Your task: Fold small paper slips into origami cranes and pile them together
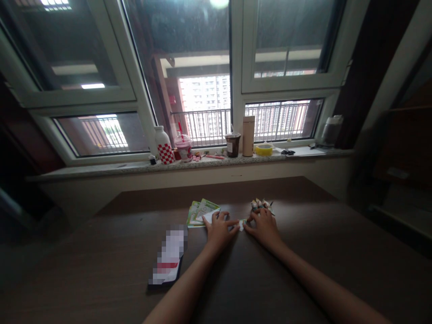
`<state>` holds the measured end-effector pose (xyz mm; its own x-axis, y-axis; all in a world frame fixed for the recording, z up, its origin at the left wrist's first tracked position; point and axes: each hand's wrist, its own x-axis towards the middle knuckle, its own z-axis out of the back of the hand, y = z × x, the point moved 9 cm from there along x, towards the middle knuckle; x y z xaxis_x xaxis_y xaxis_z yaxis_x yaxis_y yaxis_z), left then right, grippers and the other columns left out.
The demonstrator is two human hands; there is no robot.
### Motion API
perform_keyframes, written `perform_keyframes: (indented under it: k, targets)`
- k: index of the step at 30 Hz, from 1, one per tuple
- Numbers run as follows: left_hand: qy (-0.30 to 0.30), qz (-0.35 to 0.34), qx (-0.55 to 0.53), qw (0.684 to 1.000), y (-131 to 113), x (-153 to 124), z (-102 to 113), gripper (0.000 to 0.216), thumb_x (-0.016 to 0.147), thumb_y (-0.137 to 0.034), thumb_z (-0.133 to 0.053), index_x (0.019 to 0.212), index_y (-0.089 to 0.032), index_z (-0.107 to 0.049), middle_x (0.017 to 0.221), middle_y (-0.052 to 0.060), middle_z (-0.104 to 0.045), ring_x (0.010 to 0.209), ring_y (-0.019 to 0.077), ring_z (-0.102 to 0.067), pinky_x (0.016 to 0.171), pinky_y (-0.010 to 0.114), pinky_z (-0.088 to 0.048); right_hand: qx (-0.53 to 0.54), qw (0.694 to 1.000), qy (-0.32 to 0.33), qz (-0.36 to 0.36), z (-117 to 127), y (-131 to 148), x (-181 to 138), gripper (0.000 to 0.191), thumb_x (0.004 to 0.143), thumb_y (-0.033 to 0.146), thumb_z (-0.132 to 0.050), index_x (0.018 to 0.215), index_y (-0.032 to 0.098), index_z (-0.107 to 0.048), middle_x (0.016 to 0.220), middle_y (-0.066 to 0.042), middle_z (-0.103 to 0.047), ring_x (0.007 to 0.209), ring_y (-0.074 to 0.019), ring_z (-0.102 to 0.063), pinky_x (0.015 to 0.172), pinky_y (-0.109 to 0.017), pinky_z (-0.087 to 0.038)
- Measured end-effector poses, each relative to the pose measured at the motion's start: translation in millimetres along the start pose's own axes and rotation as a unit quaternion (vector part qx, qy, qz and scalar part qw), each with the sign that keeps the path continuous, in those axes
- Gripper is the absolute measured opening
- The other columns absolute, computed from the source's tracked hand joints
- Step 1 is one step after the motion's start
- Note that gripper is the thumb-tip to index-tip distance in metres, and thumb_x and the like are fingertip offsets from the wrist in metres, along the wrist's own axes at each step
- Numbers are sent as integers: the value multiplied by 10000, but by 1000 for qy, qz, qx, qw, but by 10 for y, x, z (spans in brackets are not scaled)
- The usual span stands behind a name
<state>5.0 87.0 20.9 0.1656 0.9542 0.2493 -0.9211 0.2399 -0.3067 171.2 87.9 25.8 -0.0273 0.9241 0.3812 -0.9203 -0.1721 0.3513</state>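
On the dark table, my left hand and my right hand face each other around a small white-and-green piece, perhaps paper. Thumb and forefinger of each hand close at its edges; the exact contact is partly hidden. The other left fingers rest spread beside a fan of green-and-white printed cards, next to a white slip. Just behind my right fingers lies a small heap of white, brown and dark bits, too small to name and partly covered by the hand.
A phone, its screen blurred, lies left of my left forearm. Along the windowsill stand a checkered bottle, a pink drink cup, a dark drink cup, a tan flask, yellow tape and scissors.
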Motion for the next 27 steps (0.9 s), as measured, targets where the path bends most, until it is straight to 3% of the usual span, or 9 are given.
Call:
perform_keyframes:
  k: [15,24,27]
  targets:
    - [8,10,-3,1000,-12,-3,20,233,860,-555,-568,1048,-515,-700,1347,-50,-551,1320,326,-368,1064,788,4,9,999,31,-2,-30,42,-55,418,703,532,-700,974,217,-654,1150,-114,-556,1167,-294,-471,969,-409,-389]
    - [3,10,-14,1000,5,2,12,220,851,-547,-592,1031,-502,-710,1347,-44,-559,1326,316,-363,1069,775,23,46,999,13,-5,-58,-6,-63,415,735,534,-688,1001,217,-669,1132,-108,-561,1151,-296,-471,991,-433,-382]
    - [1,7,-13,1000,4,0,11,234,851,-551,-588,1043,-497,-710,1353,-39,-554,1328,322,-357,1074,767,32,95,995,-10,9,-19,-28,-55,280,816,451,-635,964,230,-721,1116,-95,-579,1144,-270,-471,1018,-414,-372]
